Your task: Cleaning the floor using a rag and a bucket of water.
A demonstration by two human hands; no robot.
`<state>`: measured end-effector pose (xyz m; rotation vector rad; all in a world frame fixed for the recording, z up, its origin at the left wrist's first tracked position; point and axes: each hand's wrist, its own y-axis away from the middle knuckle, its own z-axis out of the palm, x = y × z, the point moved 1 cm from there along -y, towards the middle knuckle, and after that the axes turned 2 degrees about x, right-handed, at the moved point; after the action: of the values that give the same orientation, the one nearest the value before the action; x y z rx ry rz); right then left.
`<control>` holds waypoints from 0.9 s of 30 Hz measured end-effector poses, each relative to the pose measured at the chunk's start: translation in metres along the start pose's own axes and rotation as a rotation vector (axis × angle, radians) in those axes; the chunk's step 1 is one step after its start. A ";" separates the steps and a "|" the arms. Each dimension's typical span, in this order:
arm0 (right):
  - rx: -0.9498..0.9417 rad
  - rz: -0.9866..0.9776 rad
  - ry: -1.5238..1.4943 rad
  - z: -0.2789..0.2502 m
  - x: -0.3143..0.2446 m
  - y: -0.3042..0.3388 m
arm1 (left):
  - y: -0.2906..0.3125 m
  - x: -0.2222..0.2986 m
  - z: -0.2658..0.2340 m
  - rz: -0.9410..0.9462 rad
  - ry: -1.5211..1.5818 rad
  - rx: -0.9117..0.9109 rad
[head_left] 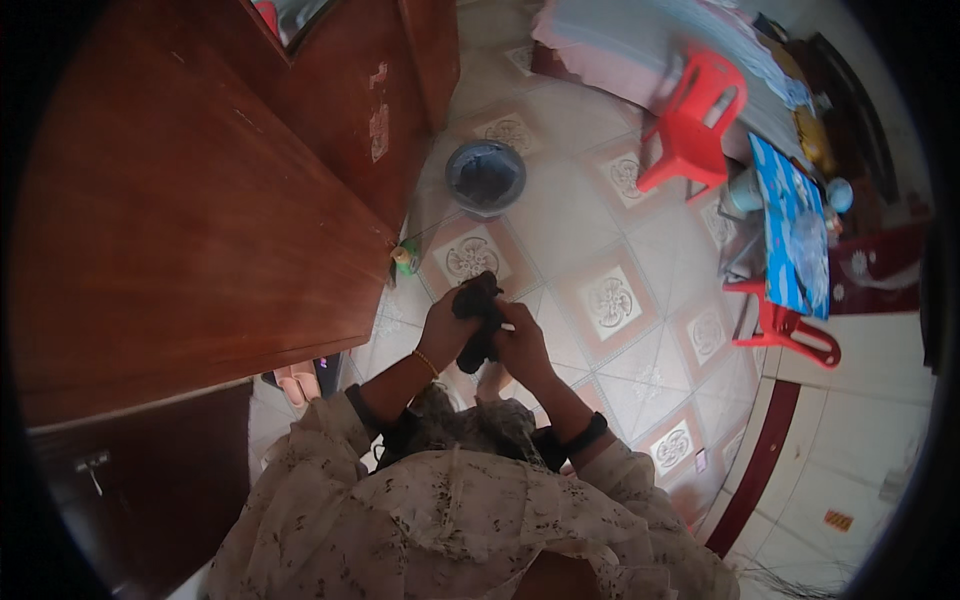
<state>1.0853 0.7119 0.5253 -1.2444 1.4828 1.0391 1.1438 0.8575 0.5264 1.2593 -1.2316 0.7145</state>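
A bunched black piece of cloth point(477, 298) is held between my two hands, in front of my body and above the tiled floor. My left hand point(446, 328) grips its left side, fingers curled behind it. On the other side my right hand point(522, 343) pinches the cloth, thumb and fingers closed. The cloth's dark folds hide its exact kind and some of my fingertips. Beyond my hands, a round grey-blue basin point(485, 147) with dark contents stands on the floor.
Brown wooden furniture point(200, 230) rises at the left, with a small green bottle point(405, 256) by its corner and pink slippers point(297, 382) near its base. Red plastic chairs point(692, 130) and a blue-topped table point(790, 225) stand right. A bed point(620, 45) lies at the far side.
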 end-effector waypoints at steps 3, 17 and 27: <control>-0.071 0.103 -0.066 -0.007 -0.002 -0.060 | -0.052 -0.002 0.000 -0.030 -0.003 0.029; -0.105 0.132 -0.018 -0.006 0.091 -0.315 | -0.305 -0.019 0.005 -0.061 0.216 0.138; -0.013 0.121 0.194 -0.010 0.180 -0.452 | -0.432 -0.059 0.019 -0.123 -0.009 0.242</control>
<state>1.5173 0.6004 0.3315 -1.3082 1.7203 1.0314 1.5223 0.7517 0.3369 1.5247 -1.0880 0.7855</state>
